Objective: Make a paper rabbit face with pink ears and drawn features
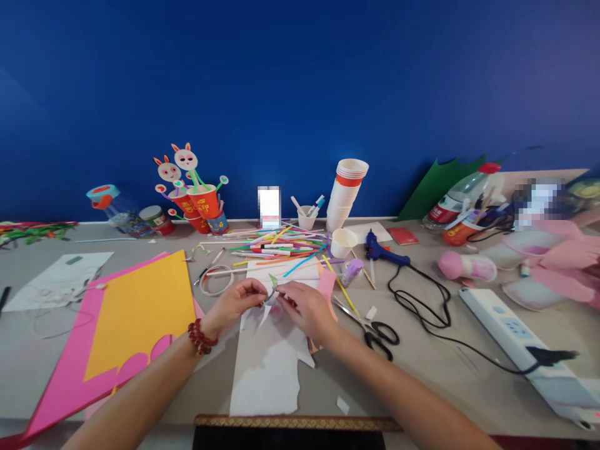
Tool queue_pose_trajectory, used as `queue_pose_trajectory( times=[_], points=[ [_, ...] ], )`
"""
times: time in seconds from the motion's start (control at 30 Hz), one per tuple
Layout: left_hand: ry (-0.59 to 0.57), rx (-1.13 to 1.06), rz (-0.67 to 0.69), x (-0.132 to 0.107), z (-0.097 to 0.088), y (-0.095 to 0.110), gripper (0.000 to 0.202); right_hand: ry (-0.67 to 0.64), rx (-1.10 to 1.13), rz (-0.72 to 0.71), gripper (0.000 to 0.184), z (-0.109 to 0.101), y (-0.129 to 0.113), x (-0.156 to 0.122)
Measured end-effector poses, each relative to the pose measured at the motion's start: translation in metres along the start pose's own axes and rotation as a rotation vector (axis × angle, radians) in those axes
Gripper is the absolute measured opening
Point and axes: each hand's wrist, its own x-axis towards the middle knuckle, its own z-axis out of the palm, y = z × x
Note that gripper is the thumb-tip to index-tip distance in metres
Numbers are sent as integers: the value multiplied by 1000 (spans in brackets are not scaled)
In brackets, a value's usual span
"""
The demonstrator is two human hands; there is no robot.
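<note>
My left hand (237, 304) and my right hand (304, 307) meet at the middle of the table, fingers pinched together on a small green and white paper piece (272, 289). Both hands hover over a white sheet of paper (269, 369) with a torn edge. A red bead bracelet (200, 338) circles my left wrist. A pink paper scrap (327, 282) lies just behind my right hand. Black-handled scissors (375, 330) rest to the right of it.
Orange card (140, 309) on pink card (70, 362) lies left. Coloured straws (281, 247), a paper cup stack (345, 194), a single cup (343, 242), bunny cup crafts (197, 194), a blue glue gun (382, 251) with black cord, a white power strip (520, 340) and a bottle (462, 197) crowd the back and right.
</note>
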Motion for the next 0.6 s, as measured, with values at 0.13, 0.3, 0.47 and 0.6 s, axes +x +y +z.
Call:
queue_pose_trajectory(
  times=[0.13, 0.3, 0.47, 0.6],
  points=[
    [97, -148, -31, -13, -14, -9, 24, -206, -71, 50, 24, 10, -2, -8],
    [154, -220, -61, -26, -18, -8, 26, -233, -181, 37, 7, 17, -4, -8],
    [99, -216, -96, -36, -13, -6, 24, -94, 105, 46, 8, 15, -4, -6],
    [-31, -213, -135, -38, 2, -6, 35, 3, 432, 120, 8, 12, -6, -6]
  ],
)
